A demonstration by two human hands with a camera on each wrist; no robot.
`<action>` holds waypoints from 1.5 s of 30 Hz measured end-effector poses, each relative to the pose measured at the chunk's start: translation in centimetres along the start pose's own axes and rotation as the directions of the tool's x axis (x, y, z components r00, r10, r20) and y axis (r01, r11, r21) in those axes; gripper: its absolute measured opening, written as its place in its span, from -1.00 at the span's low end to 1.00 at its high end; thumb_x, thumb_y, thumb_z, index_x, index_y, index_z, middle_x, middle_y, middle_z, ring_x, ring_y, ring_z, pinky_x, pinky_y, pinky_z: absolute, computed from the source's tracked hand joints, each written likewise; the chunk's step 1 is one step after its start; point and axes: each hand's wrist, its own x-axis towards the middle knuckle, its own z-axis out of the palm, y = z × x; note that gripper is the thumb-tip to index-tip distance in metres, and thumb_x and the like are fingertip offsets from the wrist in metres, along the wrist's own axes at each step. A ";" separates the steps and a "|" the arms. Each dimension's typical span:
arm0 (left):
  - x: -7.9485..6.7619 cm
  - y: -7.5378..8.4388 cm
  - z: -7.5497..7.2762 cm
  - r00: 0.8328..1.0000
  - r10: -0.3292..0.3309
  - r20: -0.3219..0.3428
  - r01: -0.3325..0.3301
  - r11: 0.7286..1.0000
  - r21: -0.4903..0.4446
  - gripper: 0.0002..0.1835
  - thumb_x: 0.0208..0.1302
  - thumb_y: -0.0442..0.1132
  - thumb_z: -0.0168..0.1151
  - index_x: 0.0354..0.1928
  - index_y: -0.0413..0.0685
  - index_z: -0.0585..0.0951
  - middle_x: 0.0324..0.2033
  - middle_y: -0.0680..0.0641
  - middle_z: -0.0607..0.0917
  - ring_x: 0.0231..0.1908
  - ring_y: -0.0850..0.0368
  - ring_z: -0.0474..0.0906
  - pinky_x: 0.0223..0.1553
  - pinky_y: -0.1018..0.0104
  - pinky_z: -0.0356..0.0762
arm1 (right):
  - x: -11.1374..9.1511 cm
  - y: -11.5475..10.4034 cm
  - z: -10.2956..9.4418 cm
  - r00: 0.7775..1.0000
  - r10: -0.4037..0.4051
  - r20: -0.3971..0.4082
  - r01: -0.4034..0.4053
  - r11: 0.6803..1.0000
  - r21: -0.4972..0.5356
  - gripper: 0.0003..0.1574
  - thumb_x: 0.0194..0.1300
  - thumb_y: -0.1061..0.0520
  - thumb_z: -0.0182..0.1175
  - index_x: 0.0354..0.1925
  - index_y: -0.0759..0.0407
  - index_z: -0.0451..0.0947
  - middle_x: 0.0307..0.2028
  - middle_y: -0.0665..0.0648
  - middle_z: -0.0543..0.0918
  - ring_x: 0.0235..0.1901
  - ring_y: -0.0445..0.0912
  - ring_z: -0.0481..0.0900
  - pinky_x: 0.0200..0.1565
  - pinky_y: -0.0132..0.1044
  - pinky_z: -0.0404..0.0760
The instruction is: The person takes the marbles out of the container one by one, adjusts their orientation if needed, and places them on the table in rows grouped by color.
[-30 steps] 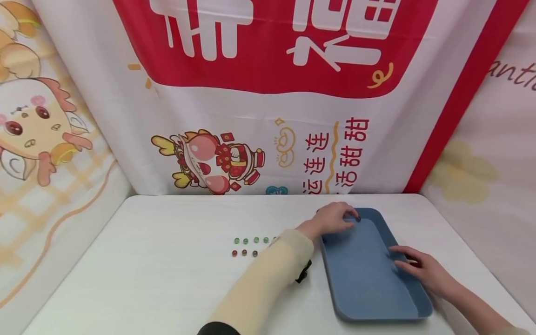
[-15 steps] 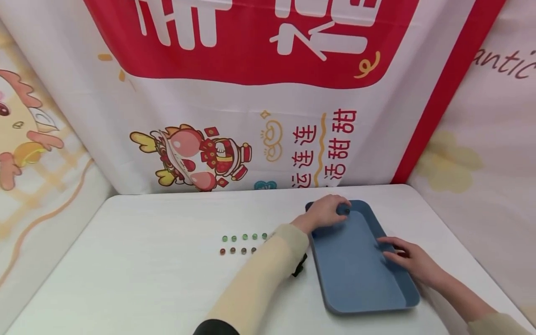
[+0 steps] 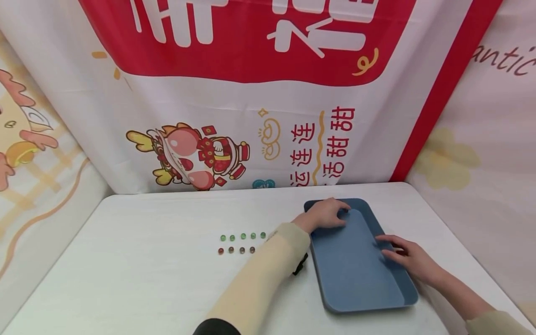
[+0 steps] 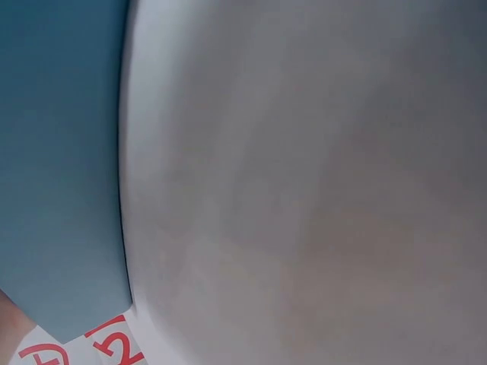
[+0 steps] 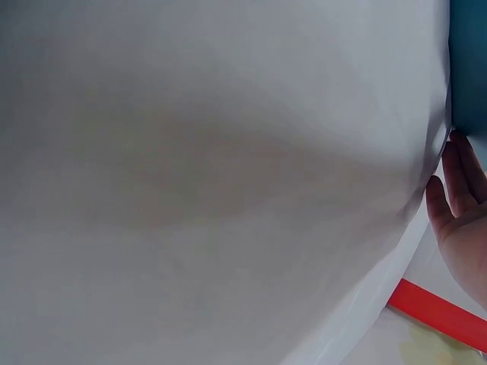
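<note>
A blue rectangular tray [image 3: 356, 274] lies on the white table. My left hand [image 3: 324, 214] reaches over its far left corner, thumb and forefinger spread apart, with nothing showing between them. The tray floor beneath that palm is hidden. At the tray's right side, my right hand [image 3: 412, 260] holds the rim, with thumb and forefinger over the inner side. Other fingers [image 5: 456, 179] show against the outer wall in the right wrist view. Glass marbles lie left of the tray in two rows: several green marbles [image 3: 243, 236] behind several brownish marbles [image 3: 231, 250].
The left sleeve [image 3: 259, 270] crosses the table in front of the rows' right end. A white and red printed cloth [image 3: 234, 93] hangs along the back edge of the table [image 3: 138, 270], with printed cloths on both sides. The left wrist view shows mostly the tray's blue side [image 4: 61, 152].
A small dark ball at my left fingertips no longer shows there, and the thumb and forefinger have parted. My right hand stays on the tray rim. The head view has shifted slightly.
</note>
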 end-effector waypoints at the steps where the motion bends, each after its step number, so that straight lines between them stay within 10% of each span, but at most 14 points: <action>1: 0.0 0.0 0.0 1.000 0.000 0.002 0.000 1.000 0.000 -0.48 0.30 -0.02 0.28 0.30 0.18 0.49 0.15 0.17 0.56 0.14 0.34 0.42 0.14 0.45 0.33 | 0.0 0.0 0.0 1.000 0.000 0.001 0.000 1.000 0.002 -0.48 0.38 0.09 0.20 0.23 0.27 0.44 0.16 0.41 0.48 0.10 0.25 0.47 -0.02 0.00 0.57; 20: -0.5 0.1 -0.2 0.996 0.080 0.031 -0.082 0.994 0.073 -0.58 0.36 -0.08 0.22 0.24 0.15 0.55 0.25 0.12 0.47 0.26 0.30 0.32 0.23 0.47 0.22 | 0.0 0.0 0.0 1.000 -0.007 -0.004 0.007 1.000 -0.019 -0.48 0.37 0.08 0.22 0.22 0.26 0.46 0.15 0.37 0.51 0.09 0.22 0.48 -0.05 -0.31 0.58; 45: -0.5 0.4 -0.3 0.996 0.074 0.040 -0.076 0.995 0.058 -0.55 0.39 -0.05 0.17 0.29 0.16 0.50 0.25 0.16 0.48 0.26 0.32 0.33 0.23 0.47 0.22 | 0.0 0.0 0.0 1.000 0.009 0.004 -0.009 1.000 0.002 -0.47 0.39 0.06 0.19 0.23 0.26 0.44 0.17 0.39 0.49 0.10 0.22 0.48 -0.02 -0.09 0.59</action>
